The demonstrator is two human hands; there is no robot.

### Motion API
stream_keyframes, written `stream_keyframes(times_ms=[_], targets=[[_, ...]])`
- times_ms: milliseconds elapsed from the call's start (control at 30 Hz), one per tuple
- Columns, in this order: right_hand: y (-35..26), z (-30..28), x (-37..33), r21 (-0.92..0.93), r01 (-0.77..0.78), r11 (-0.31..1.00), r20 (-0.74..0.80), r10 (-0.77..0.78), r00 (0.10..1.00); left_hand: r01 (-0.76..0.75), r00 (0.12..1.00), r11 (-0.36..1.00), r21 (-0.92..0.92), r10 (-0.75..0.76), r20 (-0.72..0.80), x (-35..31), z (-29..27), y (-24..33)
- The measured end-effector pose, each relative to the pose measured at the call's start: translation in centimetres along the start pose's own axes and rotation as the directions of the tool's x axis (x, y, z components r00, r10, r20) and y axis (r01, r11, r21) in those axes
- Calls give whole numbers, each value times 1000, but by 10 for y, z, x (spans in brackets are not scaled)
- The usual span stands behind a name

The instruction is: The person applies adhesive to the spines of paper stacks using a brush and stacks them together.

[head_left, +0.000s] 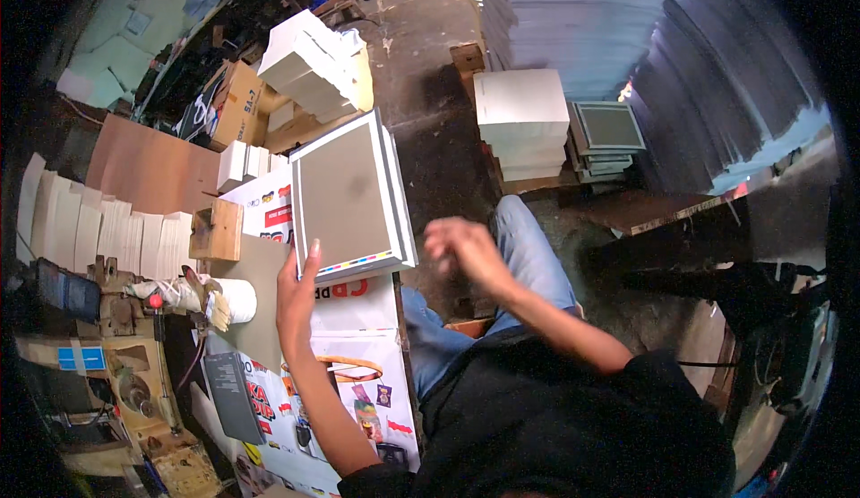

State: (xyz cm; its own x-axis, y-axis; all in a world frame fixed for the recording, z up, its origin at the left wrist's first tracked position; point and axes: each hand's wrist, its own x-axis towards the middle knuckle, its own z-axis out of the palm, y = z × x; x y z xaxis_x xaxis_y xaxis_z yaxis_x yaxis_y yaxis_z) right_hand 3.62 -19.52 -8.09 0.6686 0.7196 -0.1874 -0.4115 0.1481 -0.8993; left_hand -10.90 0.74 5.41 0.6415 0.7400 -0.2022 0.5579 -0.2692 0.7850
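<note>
A stack of grey-faced sheets with white margins (345, 198) lies on the worktable in front of me, a strip of colour patches along its near edge. My left hand (297, 296) grips its near left corner, thumb on top and the other fingers against the side, partly hidden. To the right of the stack, over my lap, my right hand (466, 252) is in the air, apart from the sheets. Motion smears its fingers, so I cannot make out whether anything is in them.
A glue-smeared white pot with a brush (235, 303) and a wooden block (216, 229) stand left of the stack. Tall white paper piles (522, 108) rise ahead, beside more grey-faced sheets (609, 127). A dark grey booklet (236, 398) lies near left. Metal machinery (134, 390) borders the table.
</note>
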Motion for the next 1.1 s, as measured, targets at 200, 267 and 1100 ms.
stream_keyframes(times_ms=[200,267,1100], targets=[[32,56,-53,-26,-75,997,176,78,981,94,994,970,-222,-78,82,-3,3,-14],[-1,68,-52,14,23,1000,103,-25,994,85,993,979,-187,-68,93,-9,19,-2],[-125,34,-5,-400,633,662,554,-376,743,-170,931,979,111,196,-307,-75,-29,-71]])
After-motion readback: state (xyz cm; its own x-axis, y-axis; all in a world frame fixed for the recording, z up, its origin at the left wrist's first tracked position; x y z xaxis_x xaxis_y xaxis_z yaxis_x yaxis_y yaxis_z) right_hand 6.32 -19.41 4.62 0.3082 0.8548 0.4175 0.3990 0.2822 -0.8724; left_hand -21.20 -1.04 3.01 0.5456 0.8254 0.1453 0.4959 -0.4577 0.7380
